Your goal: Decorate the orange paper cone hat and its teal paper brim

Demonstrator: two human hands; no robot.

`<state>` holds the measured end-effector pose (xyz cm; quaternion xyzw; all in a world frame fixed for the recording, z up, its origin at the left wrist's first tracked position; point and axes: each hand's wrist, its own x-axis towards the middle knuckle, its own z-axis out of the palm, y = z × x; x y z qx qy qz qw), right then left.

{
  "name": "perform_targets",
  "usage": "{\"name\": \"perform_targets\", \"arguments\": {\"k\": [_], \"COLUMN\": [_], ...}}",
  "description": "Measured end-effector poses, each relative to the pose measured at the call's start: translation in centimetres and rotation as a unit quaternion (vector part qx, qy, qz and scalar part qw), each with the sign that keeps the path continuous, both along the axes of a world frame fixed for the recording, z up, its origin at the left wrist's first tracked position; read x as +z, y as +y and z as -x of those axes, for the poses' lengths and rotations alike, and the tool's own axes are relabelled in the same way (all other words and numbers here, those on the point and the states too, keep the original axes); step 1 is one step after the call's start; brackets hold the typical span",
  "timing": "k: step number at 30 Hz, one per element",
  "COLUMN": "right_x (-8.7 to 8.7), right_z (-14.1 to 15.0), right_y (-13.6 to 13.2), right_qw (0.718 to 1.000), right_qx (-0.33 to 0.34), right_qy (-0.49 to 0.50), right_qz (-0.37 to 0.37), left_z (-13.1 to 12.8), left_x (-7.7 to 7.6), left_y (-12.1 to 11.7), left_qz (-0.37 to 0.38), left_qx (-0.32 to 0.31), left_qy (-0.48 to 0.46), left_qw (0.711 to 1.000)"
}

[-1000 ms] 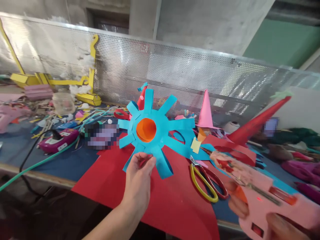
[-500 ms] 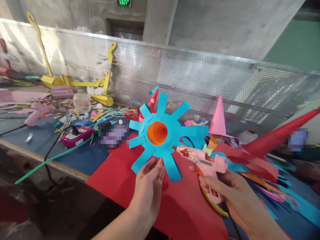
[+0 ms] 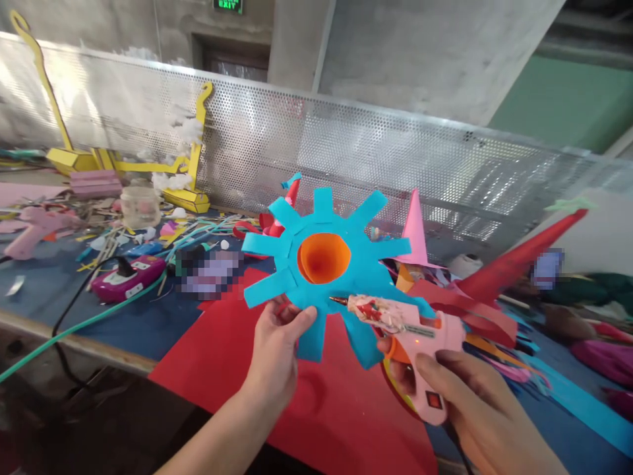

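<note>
A blue paper ring with strips sticking out all round [image 3: 341,231] is held up in front of me. Orange paper [image 3: 324,260] lines the hole at its middle, rolled like a cone. My left hand [image 3: 279,340] pinches the ring's lower left edge, thumb on top and fingers beneath. In my right hand [image 3: 459,389] is a pink hot glue gun [image 3: 405,330], my fingers wrapped round its handle near the orange trigger. Its metal nozzle points left, close to the ring's lower face; whether it touches I cannot tell. Below lies a large red sheet [image 3: 356,409].
On the left stand a purple power strip [image 3: 128,278], another pink glue gun [image 3: 37,231], a clear jar [image 3: 141,206] and yellow cardboard shapes [image 3: 185,198]. Pink [image 3: 415,231] and red [image 3: 524,254] paper cones are at the right. A perforated metal panel [image 3: 356,158] closes the back.
The blue ring has turned and tilted, showing more of the orange inside. My left hand has shifted left along its edge. The glue gun has come nearer, and the view has swung right.
</note>
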<state>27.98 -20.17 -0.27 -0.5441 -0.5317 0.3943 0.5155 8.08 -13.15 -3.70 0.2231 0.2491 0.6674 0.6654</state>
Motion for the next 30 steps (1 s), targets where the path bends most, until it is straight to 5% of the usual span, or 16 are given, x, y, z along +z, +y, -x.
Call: {"name": "perform_targets", "arguments": {"k": [18,30], "right_x": [0.2,0.8], "right_z": [0.6,0.8], "right_y": [-1.0,-1.0], "right_qw": [0.999,0.993], "right_qx": [0.014,0.044], "right_qy": [-0.033,-0.104], "right_qz": [0.010,0.038], "left_z": [1.1,0.9], "left_x": [-0.5,0.0], "left_y": [-0.2,-0.8], "left_qz": [-0.082,-0.070], "left_qx": [0.007,-0.005], "left_qy": [0.064,0.086], "left_qw": [0.995,0.994]}}
